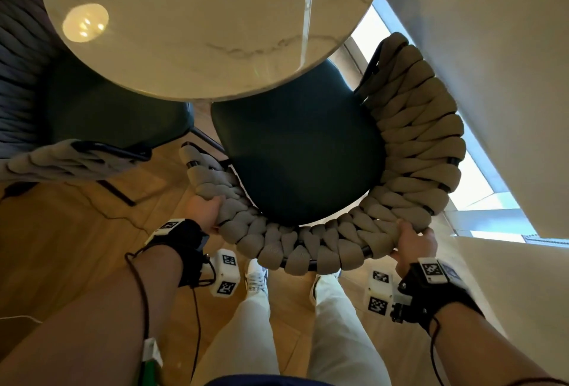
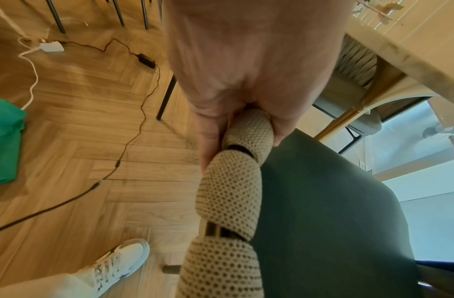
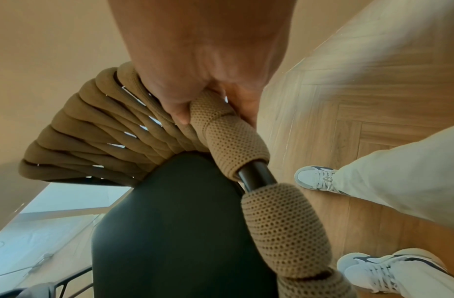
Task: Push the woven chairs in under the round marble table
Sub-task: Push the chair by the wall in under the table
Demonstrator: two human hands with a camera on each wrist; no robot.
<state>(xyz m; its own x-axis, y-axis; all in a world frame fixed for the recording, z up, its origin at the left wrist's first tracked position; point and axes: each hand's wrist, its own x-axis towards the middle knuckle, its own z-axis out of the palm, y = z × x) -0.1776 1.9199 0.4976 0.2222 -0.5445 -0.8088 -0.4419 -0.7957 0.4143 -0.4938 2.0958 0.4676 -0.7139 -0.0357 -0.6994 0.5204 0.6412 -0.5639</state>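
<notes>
A woven chair (image 1: 415,145) with thick beige rope wrapped on a black frame and a dark green seat (image 1: 295,151) stands in front of me, the seat's front just under the round marble table (image 1: 197,22). My left hand (image 1: 204,210) grips the left end of the curved backrest (image 2: 236,181). My right hand (image 1: 414,245) grips the backrest's right side, fingers curled round the rope (image 3: 233,139). A second woven chair (image 1: 61,157) with a dark seat sits at the left, partly under the table.
A white wall (image 1: 492,46) and a floor-level window (image 1: 474,182) stand close on the right of the chair. Cables (image 2: 134,125) and a power adapter lie on the wooden floor at the left, beside a green bag (image 2: 3,141). My feet (image 1: 257,278) stand right behind the backrest.
</notes>
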